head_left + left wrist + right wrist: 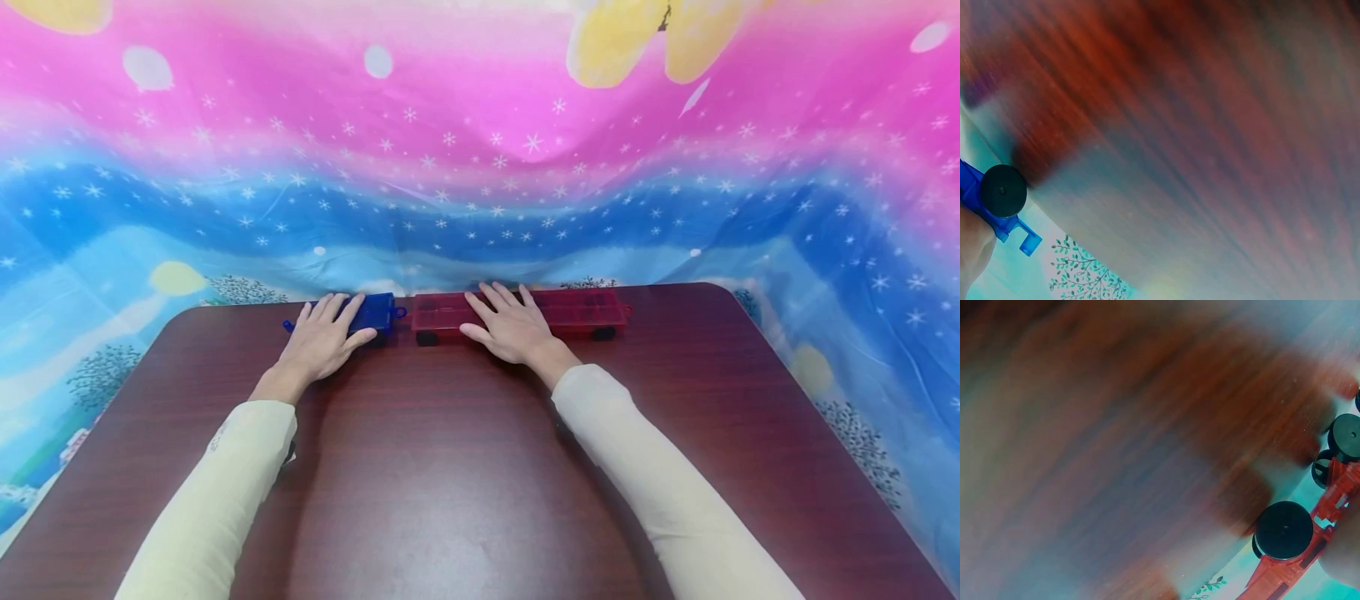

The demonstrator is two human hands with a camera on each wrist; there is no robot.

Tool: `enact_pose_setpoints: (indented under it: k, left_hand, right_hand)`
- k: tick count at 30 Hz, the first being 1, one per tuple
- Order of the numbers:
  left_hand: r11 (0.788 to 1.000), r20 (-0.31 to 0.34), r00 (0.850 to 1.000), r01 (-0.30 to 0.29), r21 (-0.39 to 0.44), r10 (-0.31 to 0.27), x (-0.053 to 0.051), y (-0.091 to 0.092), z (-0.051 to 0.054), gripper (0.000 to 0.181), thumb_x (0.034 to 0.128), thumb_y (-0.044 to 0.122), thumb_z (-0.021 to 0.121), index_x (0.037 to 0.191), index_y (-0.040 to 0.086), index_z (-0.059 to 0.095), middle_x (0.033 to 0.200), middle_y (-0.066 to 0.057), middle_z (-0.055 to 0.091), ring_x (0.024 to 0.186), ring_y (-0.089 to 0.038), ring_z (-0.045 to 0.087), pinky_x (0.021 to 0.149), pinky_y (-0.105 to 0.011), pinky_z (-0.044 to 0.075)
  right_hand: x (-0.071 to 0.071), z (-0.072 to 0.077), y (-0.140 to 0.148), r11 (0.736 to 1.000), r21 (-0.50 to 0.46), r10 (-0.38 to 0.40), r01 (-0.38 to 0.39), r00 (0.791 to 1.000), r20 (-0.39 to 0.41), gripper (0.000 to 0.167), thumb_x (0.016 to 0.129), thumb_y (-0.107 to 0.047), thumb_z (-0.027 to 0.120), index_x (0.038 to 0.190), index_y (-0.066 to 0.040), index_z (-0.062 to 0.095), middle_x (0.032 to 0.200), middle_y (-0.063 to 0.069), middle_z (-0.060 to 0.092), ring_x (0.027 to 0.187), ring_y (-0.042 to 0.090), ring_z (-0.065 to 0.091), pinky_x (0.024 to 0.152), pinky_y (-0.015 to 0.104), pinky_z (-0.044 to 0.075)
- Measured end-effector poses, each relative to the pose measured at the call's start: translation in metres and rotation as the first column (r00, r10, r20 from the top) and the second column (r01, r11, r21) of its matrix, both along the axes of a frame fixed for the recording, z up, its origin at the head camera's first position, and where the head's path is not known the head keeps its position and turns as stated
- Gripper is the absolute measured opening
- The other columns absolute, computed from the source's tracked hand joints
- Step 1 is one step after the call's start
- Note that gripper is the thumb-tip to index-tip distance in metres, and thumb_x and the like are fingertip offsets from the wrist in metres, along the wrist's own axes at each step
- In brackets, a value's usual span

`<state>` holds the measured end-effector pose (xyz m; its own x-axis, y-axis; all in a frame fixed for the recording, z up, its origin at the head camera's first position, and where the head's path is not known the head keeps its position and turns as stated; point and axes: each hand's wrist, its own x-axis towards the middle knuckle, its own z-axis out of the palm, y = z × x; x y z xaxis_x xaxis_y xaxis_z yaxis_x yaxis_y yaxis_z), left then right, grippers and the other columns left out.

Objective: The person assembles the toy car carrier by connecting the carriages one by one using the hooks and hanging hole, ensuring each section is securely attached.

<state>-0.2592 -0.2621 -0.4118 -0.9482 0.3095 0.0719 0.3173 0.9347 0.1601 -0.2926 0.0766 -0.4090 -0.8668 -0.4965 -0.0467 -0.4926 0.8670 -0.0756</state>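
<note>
Near the far edge of the table, a blue plastic toy wagon [378, 312] with dark wheels stands partly under my left hand [321, 336]. The fingers of that hand lie straight and spread over it. To its right, apart by a small gap, is a long red translucent toy wagon body [437, 315]; my right hand [516, 327] rests across its middle, fingers spread, hiding whether it is one piece or two joined. A black wheel [1004, 190] and blue hook [1030, 242] show in the left wrist view, and red parts [1279, 572] with black wheels in the right wrist view.
The dark brown wooden table [450, 467] has rounded far corners. A printed cloth [480, 125] with snowflakes hangs behind and around it, close to the far edge where the toys stand.
</note>
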Motion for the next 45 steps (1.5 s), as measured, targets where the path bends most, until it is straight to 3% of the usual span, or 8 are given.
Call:
enact_pose_setpoints:
  k: [25,36,45]
  left_hand:
    - [0.999,0.029,1.0,-0.009,-0.047,0.011,0.0016,0.0003,0.0,0.078,0.1056,0.06,0.035,0.163,0.009,0.021,0.164,-0.026,0.02,0.151,-0.046,0.011,0.118,-0.066,0.006]
    - [0.998,0.05,0.999,-0.009,-0.062,0.012,-0.0011,0.0008,-0.0035,0.084,0.1031,0.067,0.031,0.163,0.009,0.021,0.165,-0.025,0.016,0.152,-0.046,0.008,0.119,-0.065,0.005]
    - [0.998,0.05,0.999,-0.016,-0.064,0.019,-0.0063,0.0056,-0.0005,0.088,0.1011,0.071,0.028,0.163,0.009,0.023,0.166,-0.026,0.014,0.152,-0.046,0.005,0.12,-0.063,0.003]
  right_hand:
    - [-0.0009,-0.0038,-0.0002,1.0,0.006,-0.004,0.004,1.0,0.001,0.075,0.102,-0.07,0.022,0.165,-0.03,0.011,0.171,0.003,0.009,0.156,0.025,0.003,0.122,0.054,-0.004]
    - [0.0013,-0.0031,0.001,1.0,0.002,0.0,0.0,1.0,0.006,0.076,0.102,-0.069,0.024,0.165,-0.028,0.013,0.17,0.004,0.01,0.156,0.025,0.003,0.122,0.055,-0.004]
    - [-0.0022,-0.0018,0.0028,1.0,-0.018,0.001,-0.001,1.0,-0.001,0.075,0.102,-0.069,0.026,0.165,-0.028,0.015,0.17,0.004,0.011,0.156,0.025,0.003,0.122,0.055,-0.004]
